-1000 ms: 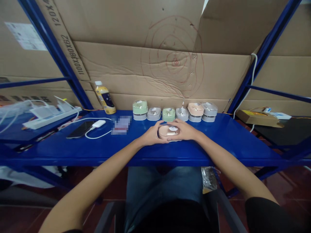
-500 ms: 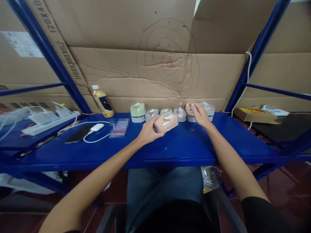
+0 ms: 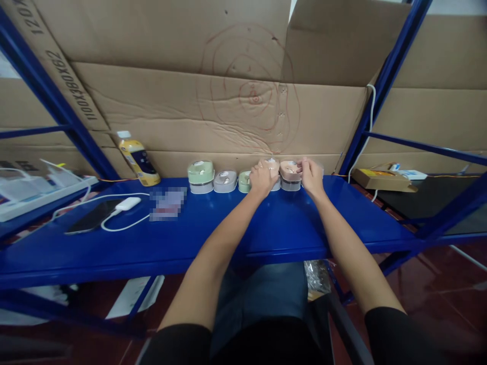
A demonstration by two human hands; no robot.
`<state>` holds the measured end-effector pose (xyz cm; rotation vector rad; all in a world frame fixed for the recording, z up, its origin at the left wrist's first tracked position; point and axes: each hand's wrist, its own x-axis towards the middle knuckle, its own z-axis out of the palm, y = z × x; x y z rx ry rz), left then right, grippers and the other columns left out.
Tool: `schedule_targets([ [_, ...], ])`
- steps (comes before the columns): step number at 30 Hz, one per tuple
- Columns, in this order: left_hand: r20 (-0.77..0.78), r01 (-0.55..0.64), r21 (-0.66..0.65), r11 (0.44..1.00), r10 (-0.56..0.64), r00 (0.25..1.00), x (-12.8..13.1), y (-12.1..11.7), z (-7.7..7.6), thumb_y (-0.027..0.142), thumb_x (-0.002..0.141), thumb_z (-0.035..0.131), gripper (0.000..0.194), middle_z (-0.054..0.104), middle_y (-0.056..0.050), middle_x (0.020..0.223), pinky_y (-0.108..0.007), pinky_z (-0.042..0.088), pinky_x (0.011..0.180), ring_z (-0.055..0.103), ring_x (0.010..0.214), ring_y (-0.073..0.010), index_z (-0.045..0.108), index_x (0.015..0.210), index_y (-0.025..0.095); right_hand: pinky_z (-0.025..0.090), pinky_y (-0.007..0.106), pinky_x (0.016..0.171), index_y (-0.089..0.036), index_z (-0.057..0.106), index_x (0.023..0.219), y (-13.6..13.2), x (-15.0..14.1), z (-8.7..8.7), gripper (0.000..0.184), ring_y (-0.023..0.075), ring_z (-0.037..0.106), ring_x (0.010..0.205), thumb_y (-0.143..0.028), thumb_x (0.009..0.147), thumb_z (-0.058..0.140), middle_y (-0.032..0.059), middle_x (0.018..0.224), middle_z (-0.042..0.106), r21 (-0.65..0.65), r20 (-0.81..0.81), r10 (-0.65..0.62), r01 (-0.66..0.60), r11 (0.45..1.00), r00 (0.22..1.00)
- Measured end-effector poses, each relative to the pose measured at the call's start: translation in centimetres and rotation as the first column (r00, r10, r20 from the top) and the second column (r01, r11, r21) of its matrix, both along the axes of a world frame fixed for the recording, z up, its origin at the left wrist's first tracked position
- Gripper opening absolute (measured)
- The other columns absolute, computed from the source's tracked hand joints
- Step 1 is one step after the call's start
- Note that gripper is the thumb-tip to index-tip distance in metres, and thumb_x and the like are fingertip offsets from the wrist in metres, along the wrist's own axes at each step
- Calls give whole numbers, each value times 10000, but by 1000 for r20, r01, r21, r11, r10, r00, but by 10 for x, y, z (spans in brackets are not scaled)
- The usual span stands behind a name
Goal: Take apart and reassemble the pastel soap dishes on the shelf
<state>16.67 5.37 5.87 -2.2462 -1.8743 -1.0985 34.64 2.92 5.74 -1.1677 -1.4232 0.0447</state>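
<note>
Up at the back of the blue worktop (image 3: 213,228), both hands are at a row of small round-cornered boxes lined along the cardboard wall (image 3: 213,116). The left hand (image 3: 262,178) has its fingers curled on a peach box (image 3: 271,163) that sits on top of a grey box in the row; only a sliver of the grey one shows beneath the knuckles. The right hand (image 3: 311,176) is just to the right, its fingers bent against the side of a second peach box (image 3: 289,171), which stands stacked on a clear-grey base. Whether that hand grips the box or merely touches it cannot be told from this angle.

Left of the hands the row runs on: a small green box (image 3: 244,181) partly hidden by the left hand, a grey box (image 3: 225,180), and a taller green box (image 3: 200,173) on a grey base. Farther left a yellow bottle (image 3: 139,159) leans by the wall. A dark phone (image 3: 91,216) lies flat near a white charger (image 3: 128,204) with its cable looping over the worktop.
</note>
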Motion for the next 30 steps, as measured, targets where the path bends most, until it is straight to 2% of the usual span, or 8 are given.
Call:
schedule_targets([
  [4,-14,0,1,1000,0,1000,11,3,-5,572,903,720,921,605,-390,1348,-604,386,1064,514,1308,-528,411,1521,-36,574,518,939,-219,750,972,0,-2,0,688,312,719,1012,-716,1036,278,139,983,762,-17,5,20,-20,1000,1000],
  [9,-73,25,7,1000,-24,997,-2,-3,1,667,974,533,964,680,-336,1252,-623,347,1080,549,1274,-514,292,1628,2,566,515,961,-235,739,939,0,-2,0,652,307,717,1012,-702,1043,297,114,919,749,-19,1,21,-21,1000,1000],
  [12,-136,-6,28,1000,9,991,-37,-6,13,627,1010,464,873,676,-314,1277,-605,371,1088,554,1291,-491,310,1628,30,570,522,950,-236,727,904,-1,-2,0,646,308,714,996,-717,1035,316,104,879,739,2,-12,33,-33,999,999],
  [16,-191,-283,112,953,300,935,-112,3,24,501,936,627,819,448,-316,1580,-599,373,1136,441,1435,-495,376,1607,103,568,511,935,-236,704,858,-4,-5,0,661,302,708,982,-737,1030,308,95,847,731,19,1,33,-33,999,999],
  [19,-168,-488,19,873,484,859,-167,16,20,616,850,725,988,295,-358,1654,-692,360,1123,316,1508,-577,350,1621,125,561,495,932,-240,690,846,-6,-11,0,672,295,709,963,-759,1022,302,96,858,740,15,7,31,-31,999,999],
  [21,-148,-548,-63,834,536,831,-192,22,13,693,813,736,1024,286,-358,1652,-710,385,1096,356,1485,-584,375,1604,153,560,481,921,-243,684,842,-8,-14,-1,675,288,711,943,-769,1017,298,100,885,751,11,12,38,-38,999,999],
  [25,-77,-505,-121,855,499,863,-206,24,2,662,841,720,867,492,-318,1465,-593,503,1017,593,1292,-494,476,1510,167,557,466,904,-241,672,823,-11,-17,0,675,290,712,946,-767,1015,295,116,936,770,-5,52,42,-42,999,998],
  [30,-30,-447,4,895,447,894,-199,6,11,557,880,711,749,529,-291,1368,-548,520,1004,622,1242,-469,519,1466,131,548,481,927,-227,685,840,-12,-16,1,638,300,712,962,-712,1027,315,121,892,756,-12,71,38,-38,999,997],
])
